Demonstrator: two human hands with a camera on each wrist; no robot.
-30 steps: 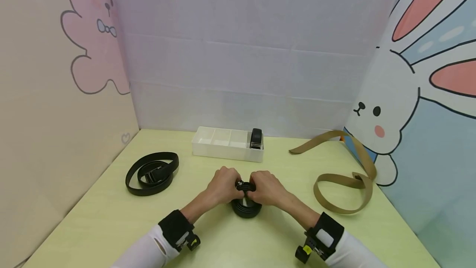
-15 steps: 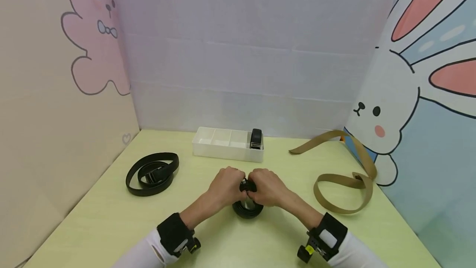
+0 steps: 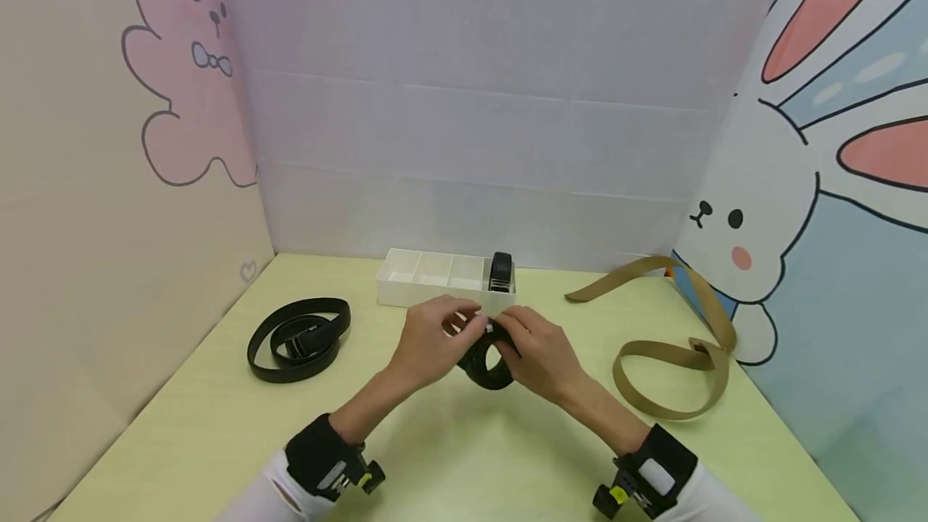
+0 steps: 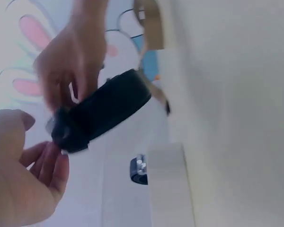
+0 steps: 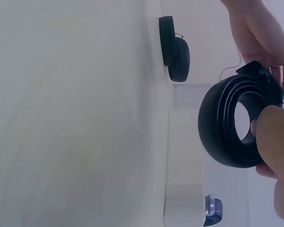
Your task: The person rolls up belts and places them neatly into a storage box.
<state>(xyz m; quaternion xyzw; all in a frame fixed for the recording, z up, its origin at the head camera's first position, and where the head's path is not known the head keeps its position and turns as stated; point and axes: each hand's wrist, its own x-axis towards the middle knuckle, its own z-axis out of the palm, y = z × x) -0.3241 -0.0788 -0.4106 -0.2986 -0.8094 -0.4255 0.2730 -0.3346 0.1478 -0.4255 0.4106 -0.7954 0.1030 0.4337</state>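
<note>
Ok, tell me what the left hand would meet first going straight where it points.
Most likely the coiled black belt that the right hand grips: it lies just ahead of the left hand, though depth leaves any gap unclear.

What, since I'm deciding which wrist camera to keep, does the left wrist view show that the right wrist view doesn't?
Only left wrist: the tan strap and rabbit drawing. Only right wrist: the loosely coiled black belt on the table. Both: the rolled belt gripped by the right hand, the left hand, and the white tray with another rolled belt.
</note>
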